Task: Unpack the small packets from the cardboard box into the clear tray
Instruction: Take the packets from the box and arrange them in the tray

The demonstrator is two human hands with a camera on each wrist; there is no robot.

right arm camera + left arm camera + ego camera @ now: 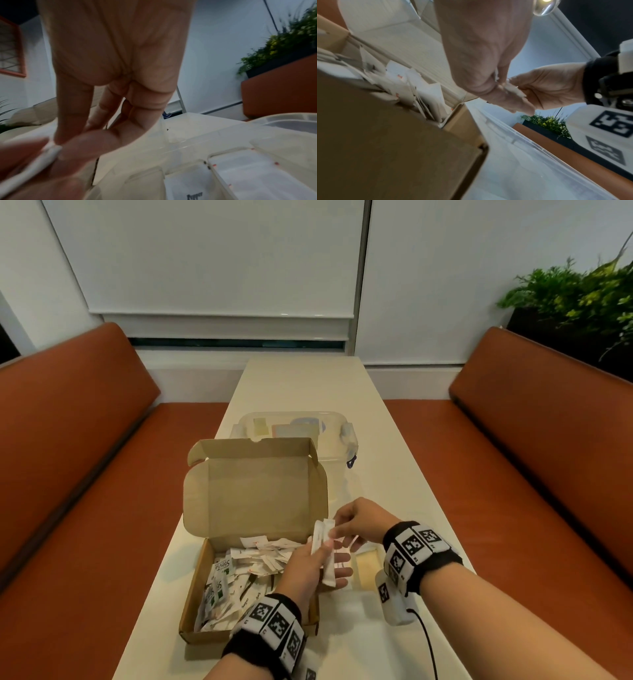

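Observation:
An open cardboard box [255, 494] sits on the table with its lid standing up, and several white packets [246, 568] lie loose inside. Over its right edge, my left hand [317, 563] holds a small bundle of white stick packets [324, 539] between thumb and fingers. My right hand [344, 525] pinches the top end of that same bundle. The clear tray [369, 567] lies just right of the box, under both hands. In the right wrist view the tray [236, 136] shows compartments with flat packets in them. The left wrist view has the bundle [513, 88] pinched between both hands.
Behind the box stands a clear lidded container [296, 428] with items inside. Orange benches [72, 460] run along both sides of the narrow white table [301, 385]. A planter with greenery [575, 299] stands at the back right. A black cable [430, 642] trails from my right wrist.

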